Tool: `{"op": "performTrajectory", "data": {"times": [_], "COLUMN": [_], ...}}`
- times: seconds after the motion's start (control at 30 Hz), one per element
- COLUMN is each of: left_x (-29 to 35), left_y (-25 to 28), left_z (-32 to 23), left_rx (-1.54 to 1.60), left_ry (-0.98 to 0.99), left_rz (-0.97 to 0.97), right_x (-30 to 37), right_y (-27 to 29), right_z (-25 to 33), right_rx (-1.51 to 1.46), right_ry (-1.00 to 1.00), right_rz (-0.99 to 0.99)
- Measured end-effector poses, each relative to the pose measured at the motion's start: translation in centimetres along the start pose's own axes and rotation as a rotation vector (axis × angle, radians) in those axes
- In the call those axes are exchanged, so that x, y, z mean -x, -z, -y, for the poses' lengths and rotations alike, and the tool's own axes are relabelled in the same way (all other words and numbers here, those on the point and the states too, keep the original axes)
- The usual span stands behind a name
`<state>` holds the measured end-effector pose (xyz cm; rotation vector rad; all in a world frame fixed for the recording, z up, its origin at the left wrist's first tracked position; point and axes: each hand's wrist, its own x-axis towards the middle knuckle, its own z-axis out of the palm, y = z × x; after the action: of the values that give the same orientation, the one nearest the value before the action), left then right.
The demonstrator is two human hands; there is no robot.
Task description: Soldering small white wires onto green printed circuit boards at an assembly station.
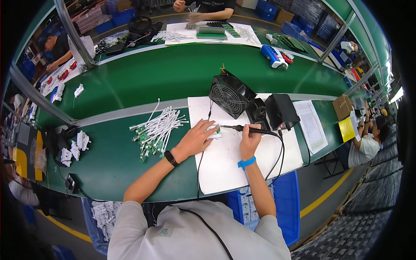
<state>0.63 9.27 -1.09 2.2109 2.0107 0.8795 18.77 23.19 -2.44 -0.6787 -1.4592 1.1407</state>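
Grey short-sleeved shirt (199, 238), chest patch (164, 232) seemingly green; black left wristband (171, 158), blue right wristband (246, 163).

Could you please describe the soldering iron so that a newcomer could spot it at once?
On the green workbench lies a white sheet. Over it, the right hand holds the soldering iron, its tip pointing left toward the small white piece at the left hand. Unlike the bulky black fan and black box beyond, it is slim and pen-like.

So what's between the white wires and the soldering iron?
In the head view, the left hand's grip and the small white piece it touches lie between the white wires and the soldering iron.
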Motion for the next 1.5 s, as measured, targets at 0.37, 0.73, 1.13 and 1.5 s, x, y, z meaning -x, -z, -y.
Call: {"op": "performTrajectory", "data": {"times": [0.37, 0.73, 1.13, 1.5], "left_x": [0.1, 0.3, 0.3, -0.3], "left_y": [0.0, -0.3, 0.7, 1.0], "left_z": [-0.8, -1.0, -1.0, -1.9], "left_rx": [-0.033, -0.034, -0.069, -0.033], "left_ry": [0.007, 0.066, 0.077, 0.117], "left_rz": [-0.017, -0.010, 0.054, 0.054], "right_x": [-0.7, -1.1, -0.4, -0.4], "right_y": [0.1, -0.3, 1.2, 1.2], "right_z": [-0.9, -0.6, 0.5, 1.1], "right_rx": [-0.076, -0.008, -0.049, -0.062], "right_ry": [-0.158, -0.132, -0.080, -0.099], "right_rz": [-0.001, -0.077, -0.006, 0.077]}}
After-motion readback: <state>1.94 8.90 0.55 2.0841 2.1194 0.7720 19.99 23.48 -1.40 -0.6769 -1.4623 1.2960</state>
